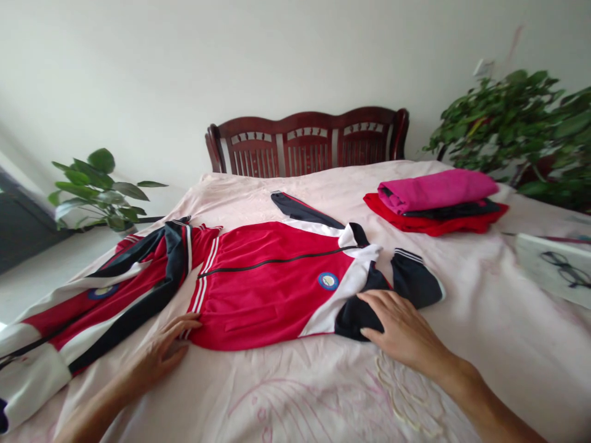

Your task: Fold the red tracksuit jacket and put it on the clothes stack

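A red, white and black zip jacket (272,264) with a round blue badge lies spread front up on the bed, its collar to the right. My left hand (168,347) rests at the striped hem's near corner, fingers stretched onto the edge and thumb apart. Over the near black sleeve lies my right hand (399,329), its fingers extended and thumb spread. That sleeve is bent, with its striped cuff pointing away from me. The far sleeve (309,210) stretches toward the headboard. To the left lies a second similar jacket (106,292), its collar toward me.
A pink sheet (295,394) covers the bed. Folded clothes, magenta (438,191) over black and red, are stacked at the back right. Glasses (566,269) lie on a pale flat object at right. A dark wooden headboard (307,144) and leafy plants (99,191) stand beyond.
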`<state>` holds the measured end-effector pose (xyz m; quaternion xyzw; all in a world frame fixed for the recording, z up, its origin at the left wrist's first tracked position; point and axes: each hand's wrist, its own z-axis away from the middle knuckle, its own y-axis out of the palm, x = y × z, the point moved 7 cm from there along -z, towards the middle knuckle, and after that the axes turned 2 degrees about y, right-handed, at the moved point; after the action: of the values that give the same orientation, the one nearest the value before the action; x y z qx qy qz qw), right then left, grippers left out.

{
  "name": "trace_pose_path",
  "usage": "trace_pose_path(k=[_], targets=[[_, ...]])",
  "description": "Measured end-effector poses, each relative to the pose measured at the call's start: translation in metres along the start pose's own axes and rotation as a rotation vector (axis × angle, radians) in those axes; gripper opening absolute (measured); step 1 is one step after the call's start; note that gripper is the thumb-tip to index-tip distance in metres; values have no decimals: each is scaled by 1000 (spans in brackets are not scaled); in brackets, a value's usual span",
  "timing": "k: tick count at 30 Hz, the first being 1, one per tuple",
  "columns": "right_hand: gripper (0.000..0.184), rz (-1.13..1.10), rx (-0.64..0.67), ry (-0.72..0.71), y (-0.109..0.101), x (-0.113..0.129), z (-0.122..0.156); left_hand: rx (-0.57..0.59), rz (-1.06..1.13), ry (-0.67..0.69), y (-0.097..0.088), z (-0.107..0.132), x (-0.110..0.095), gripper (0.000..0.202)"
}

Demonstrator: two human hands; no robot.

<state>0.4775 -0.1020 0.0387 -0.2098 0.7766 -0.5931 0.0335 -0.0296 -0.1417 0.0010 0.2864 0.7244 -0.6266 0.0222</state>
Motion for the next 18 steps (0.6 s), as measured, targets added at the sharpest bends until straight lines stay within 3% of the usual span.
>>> trace_pose_path(k=[5,7,10,14,18], targets=[[65,75,86,52,6,-24,3,-20,-26,24,-2,-10,0,28],[73,59,104,-15,6,-29,7,-42,-54,30,-2,-10,1,25],[79,88,19,-143,-2,-29,19,-90,-112,61,-2,-8,3,23],[57,143,-128,-276,-10,-14,33,-123,-148,131,-1,-6,6,22],[34,100,-239,-301,-24,-6,21,-157,-69,73,-5,-12,14,18]])
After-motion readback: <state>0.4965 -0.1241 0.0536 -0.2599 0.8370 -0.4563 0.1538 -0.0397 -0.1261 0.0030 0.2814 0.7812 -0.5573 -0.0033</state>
